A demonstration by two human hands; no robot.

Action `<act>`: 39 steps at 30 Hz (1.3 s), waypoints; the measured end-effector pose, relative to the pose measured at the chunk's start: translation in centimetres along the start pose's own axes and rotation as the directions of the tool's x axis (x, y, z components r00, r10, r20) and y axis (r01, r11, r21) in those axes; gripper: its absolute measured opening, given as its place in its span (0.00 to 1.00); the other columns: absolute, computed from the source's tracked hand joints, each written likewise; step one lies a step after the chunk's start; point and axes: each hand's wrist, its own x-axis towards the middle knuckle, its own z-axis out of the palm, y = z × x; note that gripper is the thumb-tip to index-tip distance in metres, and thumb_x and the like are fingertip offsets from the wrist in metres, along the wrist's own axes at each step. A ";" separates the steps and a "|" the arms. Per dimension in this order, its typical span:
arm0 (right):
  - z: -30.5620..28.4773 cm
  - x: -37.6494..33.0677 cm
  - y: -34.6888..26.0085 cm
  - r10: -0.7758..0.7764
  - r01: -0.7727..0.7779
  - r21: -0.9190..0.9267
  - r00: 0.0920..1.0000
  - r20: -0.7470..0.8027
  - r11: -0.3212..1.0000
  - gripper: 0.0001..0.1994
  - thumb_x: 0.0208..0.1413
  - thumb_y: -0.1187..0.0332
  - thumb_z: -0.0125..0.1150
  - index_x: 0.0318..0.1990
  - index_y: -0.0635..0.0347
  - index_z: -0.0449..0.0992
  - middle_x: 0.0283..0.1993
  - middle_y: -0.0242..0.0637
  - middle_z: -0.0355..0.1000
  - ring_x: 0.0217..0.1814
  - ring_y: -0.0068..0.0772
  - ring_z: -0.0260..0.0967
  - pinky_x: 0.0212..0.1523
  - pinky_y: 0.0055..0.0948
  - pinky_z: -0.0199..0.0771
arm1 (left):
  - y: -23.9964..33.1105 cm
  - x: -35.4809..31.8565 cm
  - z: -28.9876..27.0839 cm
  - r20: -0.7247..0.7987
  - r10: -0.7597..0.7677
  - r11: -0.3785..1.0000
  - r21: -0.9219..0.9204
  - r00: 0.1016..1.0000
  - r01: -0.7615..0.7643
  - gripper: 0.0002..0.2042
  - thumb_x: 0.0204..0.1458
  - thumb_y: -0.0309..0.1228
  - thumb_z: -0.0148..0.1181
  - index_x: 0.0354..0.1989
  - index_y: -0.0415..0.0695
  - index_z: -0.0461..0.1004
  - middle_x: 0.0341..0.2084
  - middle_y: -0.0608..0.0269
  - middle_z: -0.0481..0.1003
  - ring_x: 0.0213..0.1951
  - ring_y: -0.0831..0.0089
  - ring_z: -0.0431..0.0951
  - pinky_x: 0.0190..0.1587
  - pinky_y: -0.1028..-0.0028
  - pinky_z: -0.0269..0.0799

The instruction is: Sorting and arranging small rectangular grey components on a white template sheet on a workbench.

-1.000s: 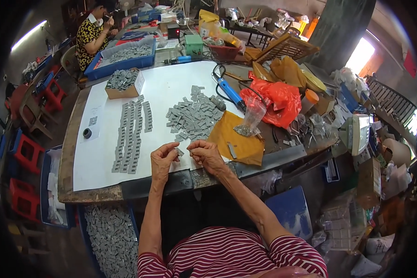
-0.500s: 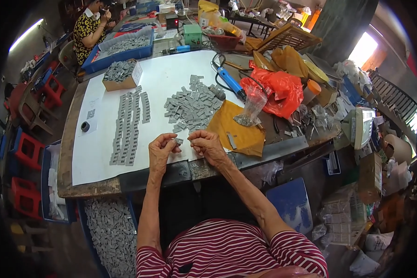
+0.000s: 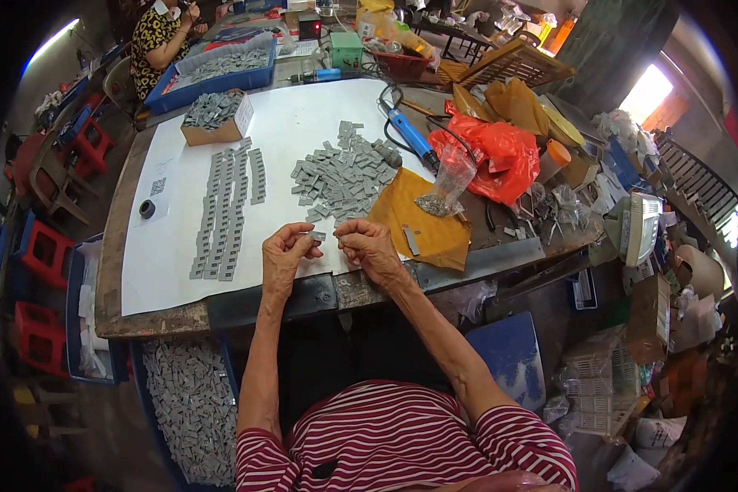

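White paper covers most of my table. Below its near edge, a blue bin brims with grey pieces. My left hand pinches a single piece between thumb and fingers, near that edge; my right hand curls just beside it, and I cannot tell whether its fingertips grip anything. Farther in, three long rows and a short row look done, while the loose pile to their right seems left. Beyond, a carton and a blue tray hold more.
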 end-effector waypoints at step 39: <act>0.4 0.3 -0.3 -0.024 0.020 -0.080 0.999 -0.047 0.997 0.07 0.45 0.79 0.56 0.34 0.71 0.71 0.24 0.36 0.69 0.19 0.16 0.61 0.18 0.13 0.57 | 0.0 -0.3 -0.2 0.014 0.016 0.996 0.082 1.000 -0.017 0.11 0.49 0.27 0.55 0.40 0.35 0.71 0.24 0.59 0.76 0.25 0.80 0.75 0.30 0.83 0.68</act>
